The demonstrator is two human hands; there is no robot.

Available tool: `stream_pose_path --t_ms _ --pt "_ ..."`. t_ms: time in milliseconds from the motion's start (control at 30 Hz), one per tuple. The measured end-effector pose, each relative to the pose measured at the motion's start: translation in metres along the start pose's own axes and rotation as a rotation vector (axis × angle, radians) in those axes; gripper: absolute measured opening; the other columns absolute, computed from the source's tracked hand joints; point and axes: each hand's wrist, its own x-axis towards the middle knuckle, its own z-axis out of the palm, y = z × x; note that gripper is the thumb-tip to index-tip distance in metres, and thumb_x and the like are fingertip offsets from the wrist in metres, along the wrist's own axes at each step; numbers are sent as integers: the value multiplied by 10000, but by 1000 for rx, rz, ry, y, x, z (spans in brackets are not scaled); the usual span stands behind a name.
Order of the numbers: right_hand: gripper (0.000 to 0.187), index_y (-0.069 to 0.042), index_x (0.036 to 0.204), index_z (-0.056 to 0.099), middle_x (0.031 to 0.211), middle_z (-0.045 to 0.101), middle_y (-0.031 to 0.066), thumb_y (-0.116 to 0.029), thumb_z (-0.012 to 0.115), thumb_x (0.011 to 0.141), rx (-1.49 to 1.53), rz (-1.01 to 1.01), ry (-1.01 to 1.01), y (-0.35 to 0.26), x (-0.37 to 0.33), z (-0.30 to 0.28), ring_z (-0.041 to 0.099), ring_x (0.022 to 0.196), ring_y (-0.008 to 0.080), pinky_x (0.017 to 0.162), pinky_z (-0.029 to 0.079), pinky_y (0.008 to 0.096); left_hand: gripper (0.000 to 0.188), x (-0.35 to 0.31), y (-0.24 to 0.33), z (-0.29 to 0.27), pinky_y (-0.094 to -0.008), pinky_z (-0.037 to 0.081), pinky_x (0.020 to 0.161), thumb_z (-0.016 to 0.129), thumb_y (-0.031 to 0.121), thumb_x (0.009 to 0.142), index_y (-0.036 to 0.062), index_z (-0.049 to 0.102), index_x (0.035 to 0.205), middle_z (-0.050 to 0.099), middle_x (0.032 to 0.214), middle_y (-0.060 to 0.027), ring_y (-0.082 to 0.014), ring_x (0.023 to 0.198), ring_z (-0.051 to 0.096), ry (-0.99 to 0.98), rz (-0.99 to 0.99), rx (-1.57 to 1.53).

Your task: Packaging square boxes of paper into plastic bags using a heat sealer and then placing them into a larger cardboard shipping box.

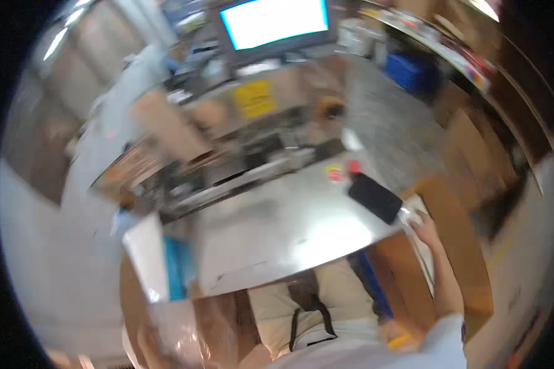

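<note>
At the right end of the metal worktop [258,240], my right hand [425,230] reaches forward. Its fingers touch or lie right beside a small whitish, shiny thing [406,214] whose kind is too blurred to make out. A flat black rectangular pad [375,198] lies on the worktop just beyond that hand. Low on the left, what looks like my left hand [148,341] is smeared by motion next to crumpled clear plastic [194,332]. Its fingers cannot be made out.
Behind the worktop stands a machine with a yellow label [255,98], below a bright monitor [276,23]. A red button [354,166] sits beyond the pad. White and teal packs [177,267] lie at the left end. Cardboard boxes [458,246] flank me; a blue bin [410,72] stands far right.
</note>
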Motion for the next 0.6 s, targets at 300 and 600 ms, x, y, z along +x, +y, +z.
stream_pose_path --t_ms 300,600 --pt "414 106 1295 571 1093 687 141 -87 624 932 484 -100 -2 -109 -39 -62 638 975 195 853 509 309 398 233 262 -49 -405 513 743 687 353 921 -24 663 1046 698 890 -200 -301 830 689 352 -76 -544" --pt "438 74 1351 538 1251 623 143 -126 628 972 424 -196 -9 -184 -69 -113 592 1132 205 997 459 325 215 241 253 -44 -478 497 688 648 212 926 0 684 933 670 824 -236 -424 757 647 629 -84 -440"
